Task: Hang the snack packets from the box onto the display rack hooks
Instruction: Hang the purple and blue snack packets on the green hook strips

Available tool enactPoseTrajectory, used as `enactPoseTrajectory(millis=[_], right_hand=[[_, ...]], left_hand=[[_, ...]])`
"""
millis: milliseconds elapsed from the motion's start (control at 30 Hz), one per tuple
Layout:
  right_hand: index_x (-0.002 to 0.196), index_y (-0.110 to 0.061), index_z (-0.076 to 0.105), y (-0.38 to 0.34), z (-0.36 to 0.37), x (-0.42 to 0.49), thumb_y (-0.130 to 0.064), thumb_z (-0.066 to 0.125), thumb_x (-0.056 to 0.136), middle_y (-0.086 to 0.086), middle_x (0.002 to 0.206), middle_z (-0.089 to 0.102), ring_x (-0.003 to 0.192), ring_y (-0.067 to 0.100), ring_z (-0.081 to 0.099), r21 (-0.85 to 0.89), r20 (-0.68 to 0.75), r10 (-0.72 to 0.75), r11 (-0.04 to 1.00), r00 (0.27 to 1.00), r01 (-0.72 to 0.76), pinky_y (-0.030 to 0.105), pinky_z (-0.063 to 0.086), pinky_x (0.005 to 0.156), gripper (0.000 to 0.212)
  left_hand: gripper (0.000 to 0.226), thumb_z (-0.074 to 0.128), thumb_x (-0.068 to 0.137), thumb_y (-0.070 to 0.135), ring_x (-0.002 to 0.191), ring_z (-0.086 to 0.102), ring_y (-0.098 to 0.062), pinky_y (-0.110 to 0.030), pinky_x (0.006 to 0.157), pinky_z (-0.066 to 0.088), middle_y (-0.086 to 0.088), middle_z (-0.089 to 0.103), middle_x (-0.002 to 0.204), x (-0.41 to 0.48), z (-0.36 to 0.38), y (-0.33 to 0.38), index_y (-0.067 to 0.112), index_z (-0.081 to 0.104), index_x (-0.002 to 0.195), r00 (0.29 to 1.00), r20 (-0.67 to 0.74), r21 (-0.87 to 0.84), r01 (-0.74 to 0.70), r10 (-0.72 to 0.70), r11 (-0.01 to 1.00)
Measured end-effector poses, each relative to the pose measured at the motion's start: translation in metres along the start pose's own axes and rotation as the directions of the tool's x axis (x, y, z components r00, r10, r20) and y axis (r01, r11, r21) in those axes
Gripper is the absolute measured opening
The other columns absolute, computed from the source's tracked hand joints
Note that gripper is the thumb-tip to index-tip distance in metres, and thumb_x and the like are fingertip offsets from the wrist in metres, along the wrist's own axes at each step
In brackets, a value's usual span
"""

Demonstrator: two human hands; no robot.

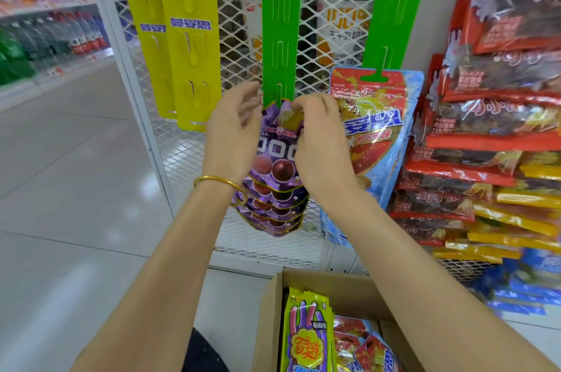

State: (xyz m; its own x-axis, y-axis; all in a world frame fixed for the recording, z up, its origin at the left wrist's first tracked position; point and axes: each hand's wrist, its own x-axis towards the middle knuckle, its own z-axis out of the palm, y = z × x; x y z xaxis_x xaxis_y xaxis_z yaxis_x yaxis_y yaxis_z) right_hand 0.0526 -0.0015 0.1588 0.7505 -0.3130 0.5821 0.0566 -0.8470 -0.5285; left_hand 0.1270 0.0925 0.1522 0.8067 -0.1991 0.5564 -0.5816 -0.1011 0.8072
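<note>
Centre frame, the right hand [321, 144] pinches the top edge of a purple snack packet [277, 153] just under the lower end of a green hanging strip [280, 22]. More purple packets hang stacked beneath it. The left hand [233, 135] holds nothing, its fingers loosely spread beside the packet's left edge. Two yellow strips [194, 53] hang bare at upper left, against a white mesh panel [236, 31]. A blue and red packet [376, 129] hangs close on the right, with red packets [485, 129] crowding the right edge. The left of the frame is open floor [76, 189]. At the bottom, a cardboard box [267, 326] holds a yellow packet [305, 338] and others.
</note>
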Motion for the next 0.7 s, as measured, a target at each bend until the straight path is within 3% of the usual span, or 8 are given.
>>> enactPoseTrajectory(millis=[67, 200, 267, 333, 500, 600, 700], right_hand=[[0.116, -0.001, 0.050, -0.002, -0.002, -0.002, 0.020, 0.039, 0.073, 0.014, 0.123, 0.042, 0.106, 0.028, 0.045, 0.007, -0.007, -0.018, 1.000, 1.000, 0.018, 0.029, 0.035, 0.086, 0.048], [0.120, -0.001, 0.048, -0.002, -0.005, -0.002, 0.019, 0.039, 0.075, 0.013, 0.125, 0.042, 0.111, 0.026, 0.044, -0.015, 0.027, -0.021, 1.000, 0.999, 0.022, 0.027, 0.034, 0.089, 0.050], [0.119, 0.000, 0.049, -0.002, -0.005, -0.002, 0.019, 0.039, 0.076, 0.014, 0.123, 0.044, 0.112, 0.026, 0.045, 0.009, 0.027, -0.026, 1.000, 0.999, 0.026, 0.031, 0.035, 0.091, 0.048], [0.118, 0.000, 0.052, -0.001, -0.007, -0.004, 0.019, 0.039, 0.076, 0.014, 0.122, 0.046, 0.111, 0.025, 0.046, 0.060, 0.010, -0.031, 0.998, 0.999, 0.030, 0.029, 0.036, 0.092, 0.048], [0.119, -0.004, 0.058, 0.000, -0.026, -0.033, 0.017, 0.041, 0.082, 0.009, 0.117, 0.055, 0.111, 0.016, 0.054, 0.290, 0.057, -0.049, 0.956, 0.997, 0.030, 0.020, 0.040, 0.096, 0.046], [0.108, -0.010, 0.064, 0.014, -0.042, -0.081, 0.014, 0.047, 0.084, -0.001, 0.102, 0.057, 0.092, 0.002, 0.062, 0.447, 0.170, -0.045, 0.894, 0.984, -0.036, 0.013, 0.047, 0.083, 0.038], [0.103, -0.011, 0.067, 0.059, -0.043, -0.133, 0.009, 0.055, 0.084, -0.002, 0.094, 0.062, 0.082, 0.006, 0.064, 0.403, 0.394, 0.020, 0.894, 0.919, -0.193, 0.011, 0.047, 0.074, 0.030]], left_hand=[[0.041, 0.047, 0.086, -0.009, 0.096, 0.054, 0.005, -0.006, 0.085, 0.043, 0.003, 0.056, 0.114, -0.007, -0.001, 0.000, 0.009, 0.051, 0.124, 1.000, 0.010, 0.020, -0.002, 0.002, 1.000], [0.038, 0.049, 0.088, -0.002, 0.105, 0.054, 0.001, -0.008, 0.088, 0.043, 0.012, 0.054, 0.112, -0.014, -0.001, -0.003, 0.012, 0.054, 0.123, 0.998, 0.033, 0.100, -0.051, 0.047, 0.994], [0.036, 0.049, 0.089, -0.001, 0.100, 0.054, 0.009, -0.006, 0.086, 0.043, 0.013, 0.054, 0.110, -0.015, 0.000, -0.005, 0.012, 0.055, 0.123, 0.998, 0.038, 0.120, -0.061, 0.057, 0.991], [0.037, 0.048, 0.088, -0.003, 0.094, 0.053, 0.015, -0.005, 0.082, 0.043, 0.010, 0.056, 0.111, -0.017, 0.000, -0.005, 0.012, 0.056, 0.121, 0.998, 0.041, 0.112, -0.052, 0.048, 0.992], [0.037, 0.050, 0.084, -0.004, 0.078, 0.055, 0.013, -0.002, 0.068, 0.039, 0.006, 0.060, 0.105, -0.041, -0.002, 0.000, 0.017, 0.059, 0.112, 0.999, 0.039, 0.156, -0.012, 0.006, 0.988], [0.028, 0.055, 0.084, -0.001, 0.073, 0.056, 0.005, -0.002, 0.066, 0.038, 0.010, 0.064, 0.093, -0.076, 0.001, -0.005, 0.021, 0.059, 0.101, 0.983, 0.153, 0.173, 0.071, -0.098, 0.982], [0.019, 0.057, 0.085, 0.000, 0.066, 0.054, 0.006, -0.002, 0.064, 0.040, 0.009, 0.060, 0.083, -0.116, 0.015, -0.019, 0.012, 0.064, 0.098, 0.900, 0.366, 0.266, 0.143, -0.238, 0.953]])
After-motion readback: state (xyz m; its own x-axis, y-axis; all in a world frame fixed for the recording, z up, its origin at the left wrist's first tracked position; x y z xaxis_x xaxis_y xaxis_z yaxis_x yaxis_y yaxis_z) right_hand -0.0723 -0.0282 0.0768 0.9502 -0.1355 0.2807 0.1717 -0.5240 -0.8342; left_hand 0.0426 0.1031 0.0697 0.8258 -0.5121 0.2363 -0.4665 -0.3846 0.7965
